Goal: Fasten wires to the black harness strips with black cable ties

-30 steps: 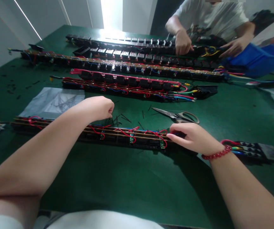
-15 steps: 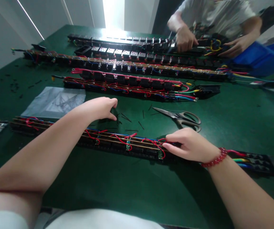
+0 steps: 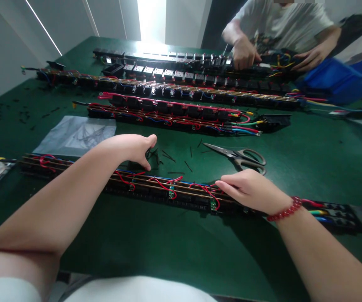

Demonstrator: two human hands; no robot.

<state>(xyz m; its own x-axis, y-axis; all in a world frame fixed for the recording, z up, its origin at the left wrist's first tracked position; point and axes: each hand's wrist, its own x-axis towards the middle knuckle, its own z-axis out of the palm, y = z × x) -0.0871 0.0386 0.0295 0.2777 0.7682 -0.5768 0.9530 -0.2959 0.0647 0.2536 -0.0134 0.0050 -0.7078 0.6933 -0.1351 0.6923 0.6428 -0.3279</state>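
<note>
A long black strip assembly (image 3: 155,196) lies in front of me, with brass-coloured bars, red and blue wires and small green circuit boards along its top. Over its far edge, my left hand (image 3: 136,149) has thumb and fingers spread, beside short black offcuts (image 3: 168,156) that look like cable tie ends. Fingers of my right hand (image 3: 248,188) are pinched together at the strip's right part, near a red wire; whatever is between them is hidden. Beyond this hand lie scissors (image 3: 239,157) with grey-black handles, blades pointing left.
A clear plastic bag (image 3: 74,136) holding thin dark pieces lies on the green table (image 3: 155,247). Several similar wired strips (image 3: 168,113) stretch across farther back. At the far right, a co-worker's hands (image 3: 245,52) touch another strip beside a blue bin (image 3: 334,79).
My left hand has come slightly nearer, its thumb lower and wider from the fingers among the offcuts. The right hand's thumb and fingers have closed together at the same spot.
</note>
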